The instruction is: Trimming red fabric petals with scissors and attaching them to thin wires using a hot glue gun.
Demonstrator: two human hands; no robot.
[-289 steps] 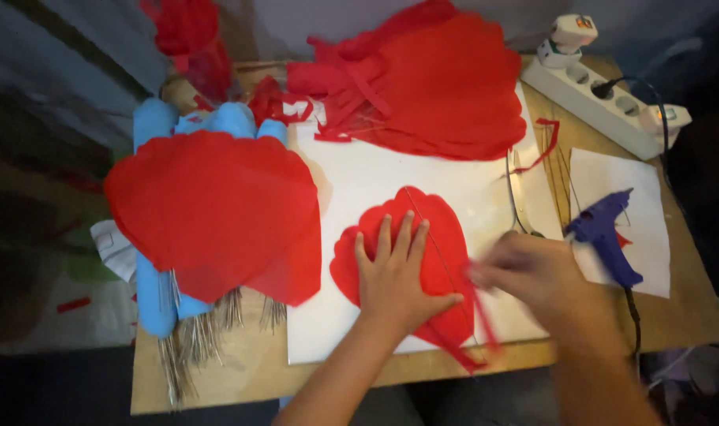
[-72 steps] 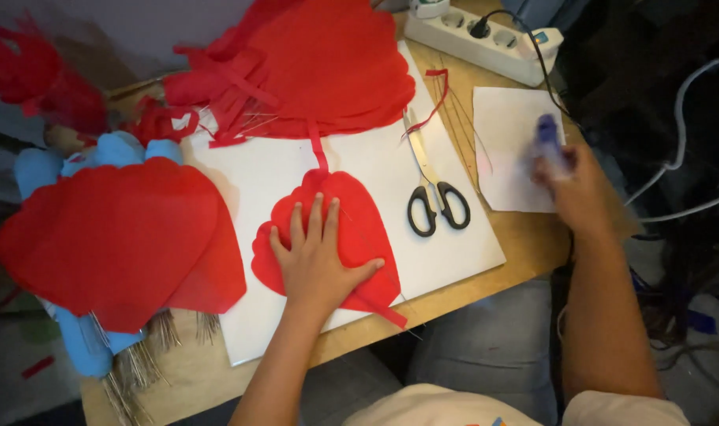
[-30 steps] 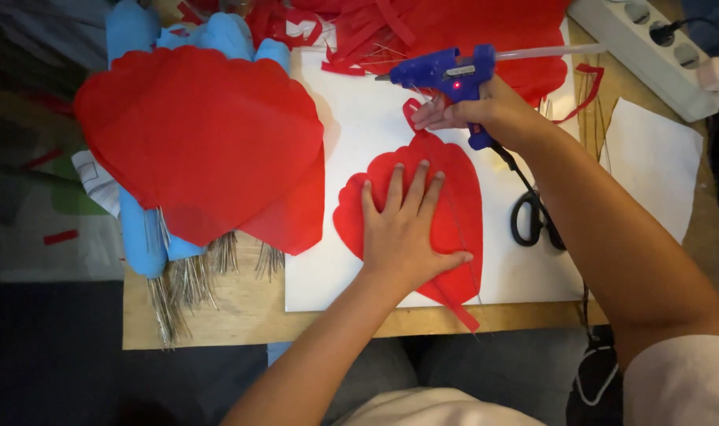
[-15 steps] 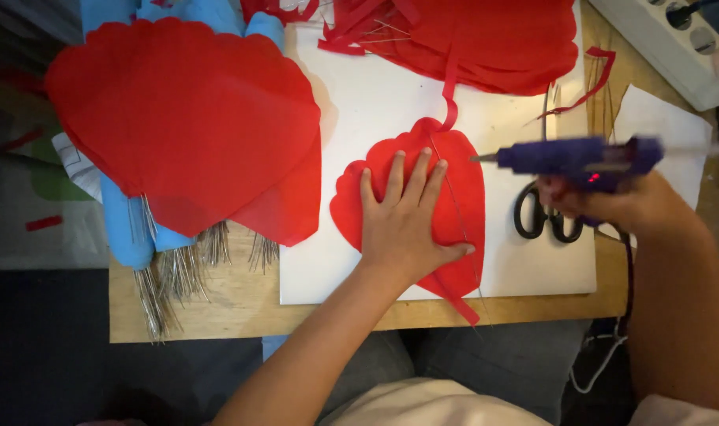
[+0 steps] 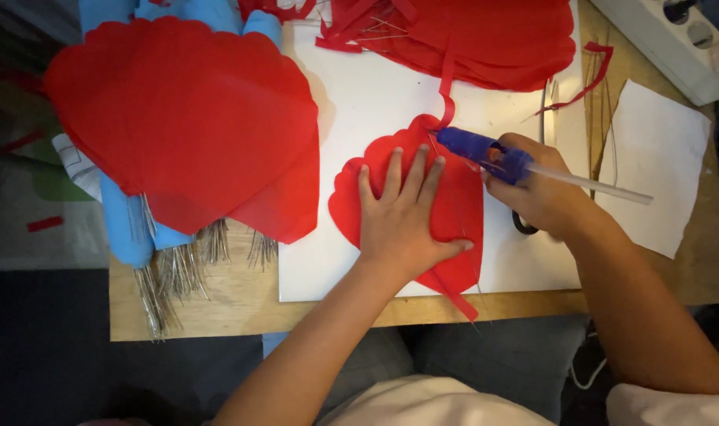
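Left hand [image 5: 400, 229] flat, fingers spread, pressing red scalloped paper [image 5: 454, 213] onto white sheet [image 5: 359, 102] on bench [image 5: 217, 304]. Right hand [image 5: 537, 193], grip clenched round blue glue gun [image 5: 482, 150], nozzle at paper's top edge.

The left hand [image 5: 403, 225] lies flat, fingers spread, beside the right hand [image 5: 537, 193], which is closed in a grip, wrist bent.

There are no boxes, bags, labels, signs or screens to see here. The nearest thing is a white sheet with thin dark printed lines [image 5: 74, 162], poking out at the left from under the big red paper shape [image 5: 182, 118]. It is too small and too hidden to tell what kind of paper it is
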